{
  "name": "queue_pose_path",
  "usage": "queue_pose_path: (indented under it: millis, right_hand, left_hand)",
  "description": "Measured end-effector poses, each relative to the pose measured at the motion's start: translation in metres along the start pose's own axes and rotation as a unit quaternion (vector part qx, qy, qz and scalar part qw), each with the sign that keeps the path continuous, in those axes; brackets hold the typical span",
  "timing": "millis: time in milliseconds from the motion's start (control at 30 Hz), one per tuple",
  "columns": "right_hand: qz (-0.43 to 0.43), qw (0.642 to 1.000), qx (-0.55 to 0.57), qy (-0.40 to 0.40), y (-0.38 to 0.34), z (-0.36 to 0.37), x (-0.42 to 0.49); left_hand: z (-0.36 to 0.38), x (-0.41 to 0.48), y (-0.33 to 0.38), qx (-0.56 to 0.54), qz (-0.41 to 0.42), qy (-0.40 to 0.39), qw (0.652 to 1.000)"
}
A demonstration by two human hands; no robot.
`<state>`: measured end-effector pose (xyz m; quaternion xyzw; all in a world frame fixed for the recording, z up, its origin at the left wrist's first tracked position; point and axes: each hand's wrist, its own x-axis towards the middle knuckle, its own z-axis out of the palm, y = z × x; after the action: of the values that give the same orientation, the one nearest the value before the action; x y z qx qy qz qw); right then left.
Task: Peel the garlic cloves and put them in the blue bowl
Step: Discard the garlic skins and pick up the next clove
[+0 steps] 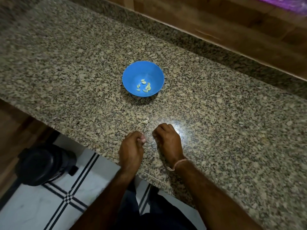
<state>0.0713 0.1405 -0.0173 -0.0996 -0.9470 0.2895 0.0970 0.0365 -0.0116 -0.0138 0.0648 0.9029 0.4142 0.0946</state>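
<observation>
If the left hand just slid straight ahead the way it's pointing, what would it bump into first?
Most likely the small garlic piece lying on the counter just ahead of the left hand; the blue bowl sits farther on. Depth is hard to judge.

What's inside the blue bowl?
Several small peeled garlic cloves lie loose on the bottom of the blue bowl. Nothing covers them. Only the bit of bowl floor right under each clove is hidden.
</observation>
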Motion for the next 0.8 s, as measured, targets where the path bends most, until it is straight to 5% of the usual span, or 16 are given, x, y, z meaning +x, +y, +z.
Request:
queue_pose_path:
  millis: [200, 300, 400, 600, 800]
  right_hand:
    - [0.003, 0.999, -0.031, -0.025, -0.015, 0.002, -0.020]
    - [0.105, 0.987, 0.116, -0.030, -0.040, 0.010, -0.034]
    - [0.286, 0.888, 0.358, -0.030, -0.069, 0.024, -0.029]
    - [0.345, 0.776, 0.506, -0.153, -0.160, 0.058, 0.000]
    - [0.307, 0.805, 0.450, -0.235, -0.284, 0.149, 0.003]
  left_hand:
    - [-0.007, -0.007, 0.003, -0.016, -0.014, 0.001, 1.000]
    - [-0.017, -0.013, 0.000, -0.043, -0.035, 0.014, 0.998]
    - [-0.039, -0.017, -0.008, -0.086, -0.061, 0.031, 0.994]
    - [-0.120, -0.018, -0.058, -0.140, -0.107, 0.114, 0.978]
    - [-0.239, -0.038, -0.160, -0.160, -0.149, 0.221, 0.951]
